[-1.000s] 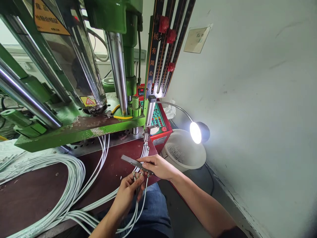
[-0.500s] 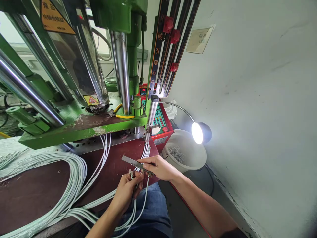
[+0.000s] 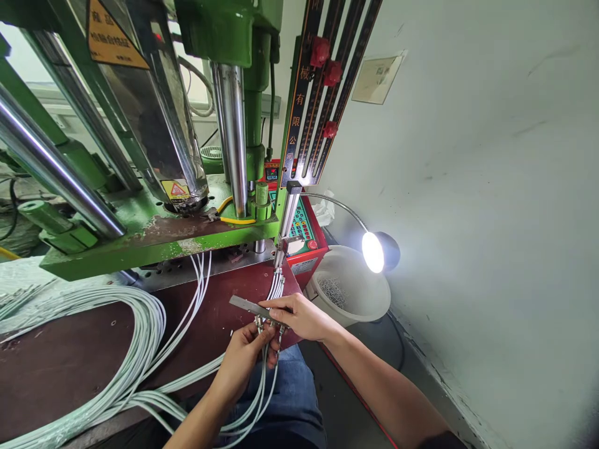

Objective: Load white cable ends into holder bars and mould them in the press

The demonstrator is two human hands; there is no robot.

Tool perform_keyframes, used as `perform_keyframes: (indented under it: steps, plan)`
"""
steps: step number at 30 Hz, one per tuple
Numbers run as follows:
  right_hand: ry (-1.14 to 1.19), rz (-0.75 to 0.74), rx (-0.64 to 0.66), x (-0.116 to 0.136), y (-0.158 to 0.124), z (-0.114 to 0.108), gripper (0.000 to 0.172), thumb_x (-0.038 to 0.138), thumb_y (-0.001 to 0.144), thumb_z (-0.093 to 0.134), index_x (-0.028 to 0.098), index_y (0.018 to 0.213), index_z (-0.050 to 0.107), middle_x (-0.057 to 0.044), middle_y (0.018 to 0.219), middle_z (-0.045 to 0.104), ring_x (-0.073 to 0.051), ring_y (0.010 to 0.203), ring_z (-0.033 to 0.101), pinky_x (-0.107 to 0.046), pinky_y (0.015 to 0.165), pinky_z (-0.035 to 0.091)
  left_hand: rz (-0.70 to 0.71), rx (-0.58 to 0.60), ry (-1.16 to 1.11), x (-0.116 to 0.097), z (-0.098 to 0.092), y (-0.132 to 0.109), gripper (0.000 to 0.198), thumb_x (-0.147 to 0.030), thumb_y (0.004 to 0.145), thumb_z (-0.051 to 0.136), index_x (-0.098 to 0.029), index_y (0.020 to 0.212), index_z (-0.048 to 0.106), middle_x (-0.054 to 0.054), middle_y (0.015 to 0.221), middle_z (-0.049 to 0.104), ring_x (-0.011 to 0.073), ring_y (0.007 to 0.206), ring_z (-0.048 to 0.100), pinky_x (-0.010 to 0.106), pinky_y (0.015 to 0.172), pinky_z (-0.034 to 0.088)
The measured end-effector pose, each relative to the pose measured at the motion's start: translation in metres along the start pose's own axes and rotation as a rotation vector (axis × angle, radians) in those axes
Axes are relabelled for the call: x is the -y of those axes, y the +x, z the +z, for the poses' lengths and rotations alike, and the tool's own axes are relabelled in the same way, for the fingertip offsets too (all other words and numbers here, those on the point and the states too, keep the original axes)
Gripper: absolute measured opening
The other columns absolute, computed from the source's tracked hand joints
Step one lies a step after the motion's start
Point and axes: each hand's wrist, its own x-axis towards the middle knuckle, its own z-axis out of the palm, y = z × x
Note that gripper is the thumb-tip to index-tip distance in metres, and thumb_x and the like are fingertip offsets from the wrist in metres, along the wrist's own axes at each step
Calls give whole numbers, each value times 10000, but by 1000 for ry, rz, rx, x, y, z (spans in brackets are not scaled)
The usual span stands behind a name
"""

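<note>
The left hand (image 3: 242, 350) has edged rightward, bringing its cable ends (image 3: 259, 323) close under the bar (image 3: 246, 305). Its fingers pinch the cables (image 3: 263, 377); the right hand's (image 3: 299, 316) fingers grip the bar near the table (image 3: 219, 308) corner.

Metal bar (image 3: 246, 304): grey, flat, narrow, slanting down to the right.
White cables (image 3: 264, 377): thin, metal-tipped, ends close beneath the bar, lengths curving downward.
</note>
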Motion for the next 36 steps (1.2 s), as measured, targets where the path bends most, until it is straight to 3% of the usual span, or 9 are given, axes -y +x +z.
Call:
perform_keyframes:
  steps: [3,6,9,13,17,24,31,36]
  plan:
    - [7,-5,-26,-4,1,-4,391,250,896,503,156,1223,697,-21,783,704,-125,657,567,-222,618,449,-9,-49,-42,-1,-5,-3,325,-433,640,808,-162,722,649,2,664,666,126,574,583,256,598,469]
    - [26,-9,-43,-6,2,-6,396,257,890,510,155,1225,695,-22,757,705,-129,636,575,-229,601,458,2,-101,-62,-2,-9,-5,342,-419,596,839,-164,722,649,-17,669,642,121,608,569,249,628,461]
    - [50,-6,-40,-6,2,-7,399,265,892,510,155,1229,692,-25,764,710,-129,637,585,-231,602,468,-11,-93,-100,-3,-10,-5,351,-437,607,829,-164,676,620,-30,633,598,92,553,512,226,561,429]
    - [36,-10,-37,-6,3,-6,384,265,889,523,166,1213,704,-29,808,718,-132,678,590,-224,611,471,-7,-76,-140,-4,-6,-5,363,-445,651,794,-165,641,564,-49,553,526,41,414,381,200,419,291]
    - [35,-7,-31,-6,2,-7,372,251,887,523,168,1194,716,-25,781,710,-124,652,576,-221,605,464,25,-78,-95,-3,-4,-5,332,-439,671,772,-159,678,593,-62,505,491,39,374,349,200,386,239]
    - [24,-12,-15,-2,0,-5,388,221,890,499,161,1214,703,-16,763,688,-113,630,542,-212,586,432,67,-117,18,-2,-8,-3,372,-489,690,745,-154,606,608,-21,566,587,42,370,373,215,384,252]
    - [-74,19,-27,4,-5,-4,420,260,910,506,187,1301,641,14,677,613,-90,586,440,-189,552,369,75,-122,104,-5,-7,-2,392,-499,699,722,-160,544,602,-21,501,555,59,363,367,223,397,267]
    - [-45,1,-1,4,-6,-10,406,256,909,507,175,1273,665,2,706,645,-105,612,490,-196,568,378,79,-197,197,-10,-14,-6,364,-514,631,770,-165,648,670,3,562,629,137,481,528,249,486,389]
